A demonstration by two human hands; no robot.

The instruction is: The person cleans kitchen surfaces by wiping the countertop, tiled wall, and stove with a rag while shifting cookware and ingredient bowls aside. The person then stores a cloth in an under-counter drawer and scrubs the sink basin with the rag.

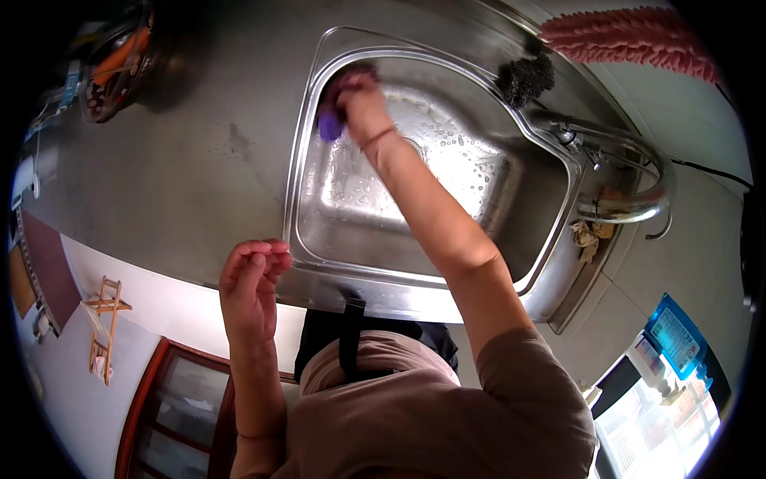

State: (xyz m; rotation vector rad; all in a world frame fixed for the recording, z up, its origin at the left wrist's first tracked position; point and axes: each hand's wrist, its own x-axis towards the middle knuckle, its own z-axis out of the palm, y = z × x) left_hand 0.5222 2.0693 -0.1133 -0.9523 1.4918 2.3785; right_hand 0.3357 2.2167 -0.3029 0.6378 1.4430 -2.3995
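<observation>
Inside the steel sink (435,275), my right hand (365,108) presses a purple cloth (329,126) against the far left corner. The hand is slightly blurred and its fingers are closed around the cloth, partly hiding it. Water drops dot the sink floor. My left hand (257,275) is held up by the near left corner of the sink, above the counter edge. Its fingers are curled in toward the thumb, and nothing shows between them.
A curved metal faucet (630,211) rises at the sink's right side. Near it lie a dark scrubber (527,80) and a pink fluffy duster (630,40). A glass bowl (116,76) stands far left on the steel counter (199,176). A blue pouch (674,335) is at right.
</observation>
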